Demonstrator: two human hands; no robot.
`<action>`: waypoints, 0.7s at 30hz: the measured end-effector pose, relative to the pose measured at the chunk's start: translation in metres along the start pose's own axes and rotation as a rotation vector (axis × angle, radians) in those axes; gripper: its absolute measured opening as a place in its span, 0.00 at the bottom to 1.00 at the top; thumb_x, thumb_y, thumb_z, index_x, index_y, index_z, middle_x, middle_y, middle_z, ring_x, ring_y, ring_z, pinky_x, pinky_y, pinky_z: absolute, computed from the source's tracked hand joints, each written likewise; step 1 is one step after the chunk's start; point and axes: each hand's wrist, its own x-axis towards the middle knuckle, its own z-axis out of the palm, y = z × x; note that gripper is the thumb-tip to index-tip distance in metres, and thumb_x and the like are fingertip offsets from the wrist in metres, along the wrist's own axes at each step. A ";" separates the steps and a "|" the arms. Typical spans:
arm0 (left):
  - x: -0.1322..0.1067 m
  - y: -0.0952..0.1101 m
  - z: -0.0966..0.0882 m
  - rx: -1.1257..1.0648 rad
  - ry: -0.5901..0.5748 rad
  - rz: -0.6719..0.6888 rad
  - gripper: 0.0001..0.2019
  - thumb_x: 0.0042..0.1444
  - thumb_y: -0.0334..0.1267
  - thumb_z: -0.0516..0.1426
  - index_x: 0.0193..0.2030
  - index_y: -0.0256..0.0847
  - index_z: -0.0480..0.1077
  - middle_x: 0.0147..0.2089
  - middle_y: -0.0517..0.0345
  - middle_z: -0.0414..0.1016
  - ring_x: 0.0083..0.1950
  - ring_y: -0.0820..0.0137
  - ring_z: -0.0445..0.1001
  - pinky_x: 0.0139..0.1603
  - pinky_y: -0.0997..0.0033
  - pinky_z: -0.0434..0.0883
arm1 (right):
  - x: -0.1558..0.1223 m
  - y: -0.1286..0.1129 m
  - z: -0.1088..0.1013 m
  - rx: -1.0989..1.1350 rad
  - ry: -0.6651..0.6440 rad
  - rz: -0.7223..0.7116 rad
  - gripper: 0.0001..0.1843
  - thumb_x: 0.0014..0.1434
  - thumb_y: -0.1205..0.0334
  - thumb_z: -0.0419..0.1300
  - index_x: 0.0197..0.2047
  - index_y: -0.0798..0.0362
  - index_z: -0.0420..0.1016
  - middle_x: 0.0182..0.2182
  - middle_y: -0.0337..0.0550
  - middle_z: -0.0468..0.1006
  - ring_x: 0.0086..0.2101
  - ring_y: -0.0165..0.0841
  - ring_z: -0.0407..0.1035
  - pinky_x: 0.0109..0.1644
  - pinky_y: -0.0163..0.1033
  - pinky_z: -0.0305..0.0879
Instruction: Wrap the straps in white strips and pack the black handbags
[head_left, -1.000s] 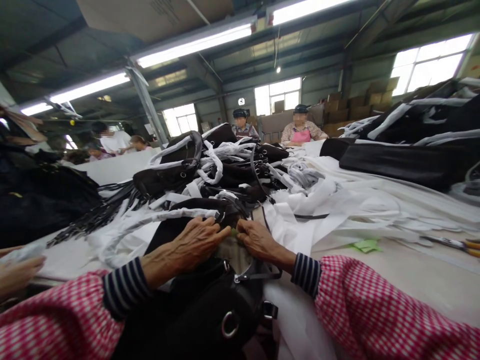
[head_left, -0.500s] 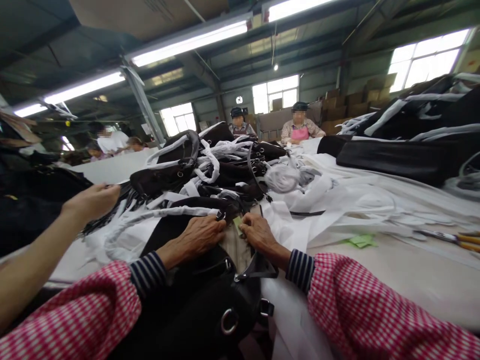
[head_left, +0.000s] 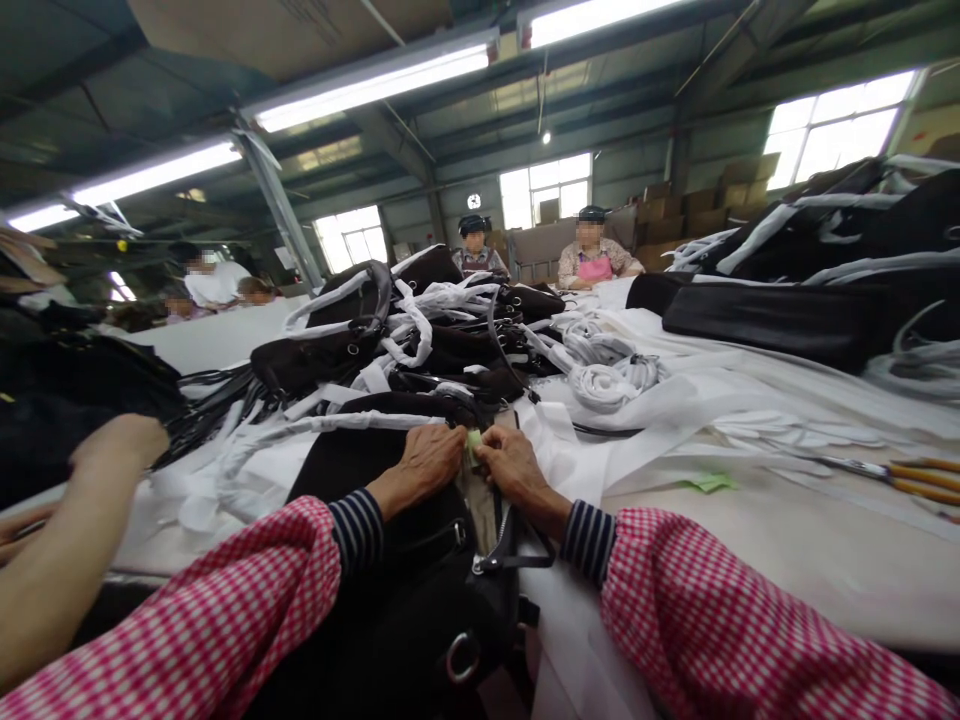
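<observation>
Fingertips of both hands are brought together over a small pale green tag (head_left: 473, 446), which is pinched between the left hand (head_left: 424, 462) and the right hand (head_left: 512, 466) at the open mouth of a black handbag (head_left: 390, 590). The fingers of each hand are curled and closed on the tag and on the bag's edge beside it; how firmly cannot be told. Compared with half a second ago, the hands are drawn closer, so that the tag, then seen flat between them, is now mostly covered. The zipper pull (head_left: 501, 530) and a strap are seen hanging just below the right wrist, and a metal ring (head_left: 460, 655) sits lower on the bag's front. The bag lies on the white-covered table (head_left: 787, 540), in front of a heap of dark bags with paper-wrapped handles (head_left: 390, 330). A co-worker's arm (head_left: 67, 540), raised a moment ago, is now lowered at the left edge. Scissors (head_left: 900, 472) are left well apart, at the right.
</observation>
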 end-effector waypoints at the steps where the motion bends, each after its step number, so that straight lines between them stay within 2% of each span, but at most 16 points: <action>1: 0.001 0.001 -0.003 0.001 -0.004 -0.013 0.12 0.69 0.36 0.47 0.50 0.41 0.70 0.43 0.47 0.75 0.48 0.57 0.74 0.48 0.59 0.66 | 0.000 0.000 0.000 0.013 -0.003 0.001 0.07 0.55 0.70 0.62 0.27 0.53 0.71 0.23 0.36 0.75 0.26 0.29 0.70 0.30 0.31 0.61; 5: -0.001 0.001 -0.025 0.010 -0.046 -0.012 0.08 0.63 0.35 0.52 0.43 0.41 0.72 0.39 0.49 0.76 0.43 0.58 0.75 0.41 0.62 0.65 | 0.000 0.003 0.001 0.090 -0.018 0.011 0.06 0.54 0.70 0.60 0.26 0.53 0.71 0.21 0.36 0.74 0.24 0.28 0.70 0.28 0.31 0.60; 8: -0.006 -0.005 -0.044 0.015 -0.101 0.044 0.04 0.56 0.34 0.55 0.35 0.42 0.72 0.33 0.52 0.74 0.37 0.60 0.74 0.35 0.65 0.61 | 0.002 0.005 0.002 0.109 -0.024 0.014 0.04 0.55 0.67 0.61 0.28 0.53 0.74 0.20 0.36 0.73 0.24 0.29 0.70 0.27 0.32 0.59; 11: -0.007 -0.008 -0.051 0.028 -0.139 0.089 0.04 0.55 0.33 0.56 0.33 0.42 0.72 0.32 0.54 0.74 0.36 0.61 0.74 0.34 0.65 0.60 | 0.003 0.007 0.002 0.062 -0.011 -0.032 0.06 0.55 0.66 0.63 0.27 0.54 0.75 0.22 0.37 0.73 0.26 0.29 0.69 0.29 0.32 0.58; 14: -0.005 -0.004 -0.045 0.044 -0.116 0.056 0.08 0.61 0.34 0.52 0.39 0.41 0.73 0.36 0.50 0.75 0.39 0.59 0.74 0.38 0.64 0.63 | 0.002 0.008 0.000 0.019 -0.009 -0.163 0.08 0.54 0.69 0.62 0.24 0.54 0.72 0.23 0.37 0.73 0.28 0.28 0.66 0.32 0.32 0.58; 16: -0.004 0.001 -0.036 0.041 -0.080 0.040 0.11 0.65 0.34 0.48 0.44 0.40 0.72 0.39 0.48 0.76 0.41 0.59 0.74 0.41 0.63 0.65 | 0.002 0.006 -0.001 0.061 -0.026 -0.178 0.09 0.53 0.72 0.61 0.23 0.54 0.69 0.23 0.35 0.71 0.28 0.27 0.65 0.31 0.30 0.58; 20: -0.004 -0.002 -0.008 -0.009 0.017 0.041 0.13 0.67 0.34 0.45 0.44 0.40 0.71 0.38 0.48 0.76 0.38 0.59 0.74 0.39 0.63 0.65 | 0.009 -0.008 0.003 0.280 -0.108 0.138 0.07 0.58 0.71 0.57 0.28 0.52 0.67 0.18 0.32 0.67 0.21 0.28 0.67 0.22 0.29 0.56; 21: -0.001 -0.006 0.003 -0.056 0.059 0.053 0.14 0.67 0.33 0.44 0.43 0.41 0.71 0.38 0.48 0.77 0.38 0.60 0.74 0.39 0.63 0.65 | 0.015 -0.011 0.005 0.268 -0.101 0.152 0.07 0.59 0.70 0.57 0.30 0.52 0.67 0.18 0.32 0.67 0.20 0.28 0.67 0.21 0.29 0.56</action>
